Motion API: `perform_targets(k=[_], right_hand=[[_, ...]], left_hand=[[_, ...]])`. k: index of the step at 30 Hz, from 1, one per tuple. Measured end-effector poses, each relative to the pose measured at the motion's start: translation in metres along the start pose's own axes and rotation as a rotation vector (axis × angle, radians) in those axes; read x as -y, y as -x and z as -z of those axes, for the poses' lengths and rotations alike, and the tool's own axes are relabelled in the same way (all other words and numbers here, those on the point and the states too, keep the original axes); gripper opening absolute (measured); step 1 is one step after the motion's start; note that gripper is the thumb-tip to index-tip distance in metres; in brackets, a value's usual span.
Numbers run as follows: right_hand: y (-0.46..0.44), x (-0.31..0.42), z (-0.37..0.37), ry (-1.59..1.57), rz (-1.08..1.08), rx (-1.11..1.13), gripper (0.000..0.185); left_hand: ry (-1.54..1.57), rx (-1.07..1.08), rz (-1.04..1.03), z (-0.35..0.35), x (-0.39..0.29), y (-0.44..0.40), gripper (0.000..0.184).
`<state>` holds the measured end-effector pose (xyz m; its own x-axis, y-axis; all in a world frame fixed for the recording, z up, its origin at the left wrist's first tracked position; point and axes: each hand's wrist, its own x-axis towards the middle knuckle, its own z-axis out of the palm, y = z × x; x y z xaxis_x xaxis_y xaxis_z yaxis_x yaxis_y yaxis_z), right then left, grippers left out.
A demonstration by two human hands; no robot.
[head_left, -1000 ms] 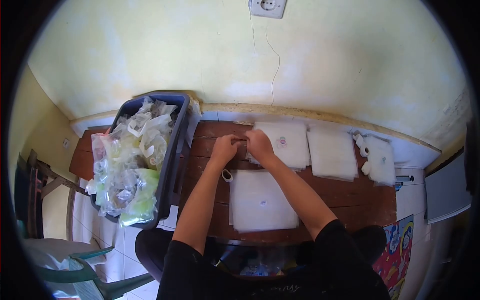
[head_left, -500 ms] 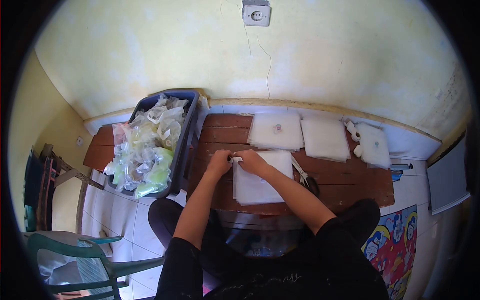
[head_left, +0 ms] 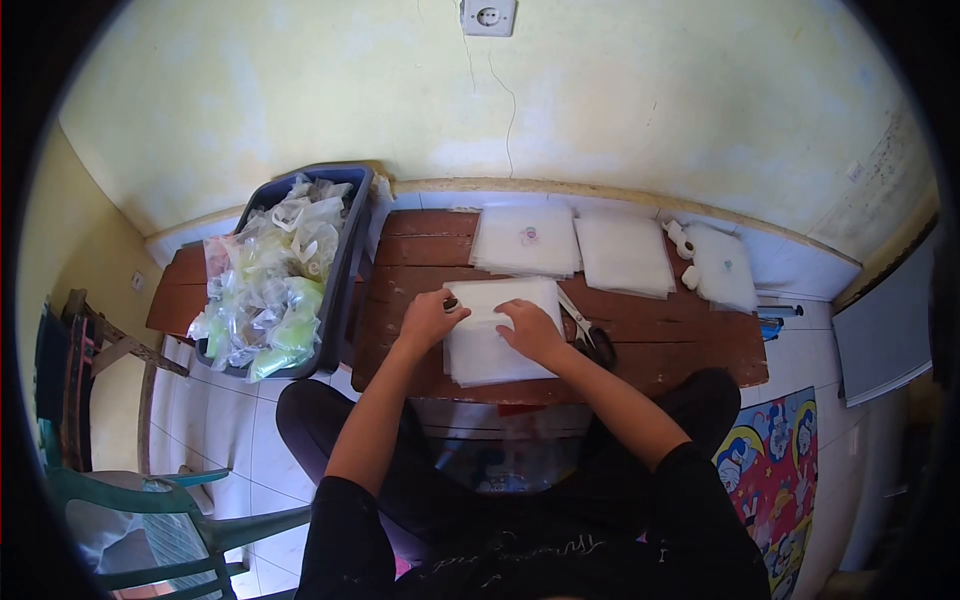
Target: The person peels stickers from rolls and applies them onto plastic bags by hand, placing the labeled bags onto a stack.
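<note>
A stack of clear plastic bags [head_left: 490,362] lies flat on the brown wooden table in front of me. At its upper left edge is my left hand [head_left: 430,322], fingers curled, with a gap between thumb and forefinger. My right hand [head_left: 535,335] rests over the upper right part of the stack, its fingers spread and bent towards the left hand. Nothing shows plainly in either hand, though the left palm is hidden. Just right of the stack lies a pair of scissors [head_left: 597,345] with dark handles.
More bag stacks, a left one [head_left: 500,252], a middle one [head_left: 625,262] and a right one [head_left: 722,280], line the table's back. Small white rolls [head_left: 678,240] sit between two of them. A dark tub [head_left: 352,262] of crumpled plastic bags stands left. A green chair [head_left: 225,530] is lower left.
My hands were close together at the stack's upper left corner. Now they are apart, the right one moved right and onto the stack. The view has shifted slightly.
</note>
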<state>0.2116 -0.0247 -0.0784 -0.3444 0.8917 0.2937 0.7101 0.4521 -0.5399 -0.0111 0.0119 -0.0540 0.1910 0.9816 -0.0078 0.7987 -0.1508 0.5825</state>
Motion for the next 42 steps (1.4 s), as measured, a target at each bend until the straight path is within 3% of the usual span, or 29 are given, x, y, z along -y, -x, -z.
perform_targets(k=[1,3,4,6,13,16,18,22,24,28,31,33,34,36,38,40,42], right_hand=[[0.002,0.000,0.002,0.001,-0.004,0.001,0.034],[0.005,-0.002,0.008,0.276,-0.264,0.006,0.051],[0.008,-0.004,0.010,0.275,-0.270,0.009,0.051],[0.014,-0.006,0.013,0.313,-0.451,0.081,0.068],[0.024,-0.019,0.003,0.316,-0.539,0.062,0.069],[0.028,-0.035,0.000,0.101,-0.534,0.028,0.071],[0.031,-0.042,-0.003,0.114,-0.409,-0.156,0.061],[0.032,-0.045,0.007,0.033,-0.505,-0.131,0.042],[0.032,-0.040,0.018,0.078,-0.461,-0.163,0.020],[0.023,-0.025,0.039,0.199,-0.558,-0.146,0.012],[0.017,-0.022,0.053,0.293,-0.453,-0.226,0.013],[0.011,-0.020,0.067,-0.363,-0.488,-0.239,0.015],[0.008,-0.020,0.072,-0.363,-0.486,-0.235,0.015],[0.003,-0.022,0.081,-0.839,-0.554,-0.196,0.018],[0.001,-0.024,0.090,-1.005,-0.516,-0.192,0.016],[0.000,-0.017,0.097,-1.173,-0.476,-0.191,0.014],[-0.001,-0.011,0.101,-1.338,-0.432,-0.260,0.012]], left_hand=[[0.002,0.003,-0.001,-0.004,-0.002,0.002,0.036],[-0.123,0.053,-0.068,-0.010,-0.005,0.008,0.036],[-0.122,0.059,-0.068,-0.011,-0.005,0.010,0.036],[-0.218,0.042,-0.028,-0.015,-0.005,0.014,0.032],[-0.448,-0.105,-0.012,-0.027,0.011,0.005,0.026],[-0.473,-0.109,0.023,-0.022,0.013,0.004,0.025],[-0.441,-0.023,0.154,-0.018,0.012,0.005,0.029],[-0.399,-0.014,0.186,-0.012,0.005,0.005,0.033],[-0.436,-0.084,0.135,-0.013,0.005,0.005,0.035],[-0.392,-0.228,-0.033,-0.020,0.009,0.003,0.030],[-0.275,-0.370,-0.183,-0.029,0.007,0.002,0.025],[-0.062,-0.330,-0.159,-0.035,-0.001,0.004,0.023],[-0.061,-0.331,-0.156,-0.037,-0.008,0.006,0.023],[0.304,-0.164,0.089,-0.042,-0.025,0.011,0.023],[0.406,-0.129,0.165,-0.051,-0.037,0.016,0.030],[0.860,0.011,0.353,-0.067,-0.037,0.014,0.035],[0.987,0.108,0.347,-0.072,-0.036,0.012,0.045]])
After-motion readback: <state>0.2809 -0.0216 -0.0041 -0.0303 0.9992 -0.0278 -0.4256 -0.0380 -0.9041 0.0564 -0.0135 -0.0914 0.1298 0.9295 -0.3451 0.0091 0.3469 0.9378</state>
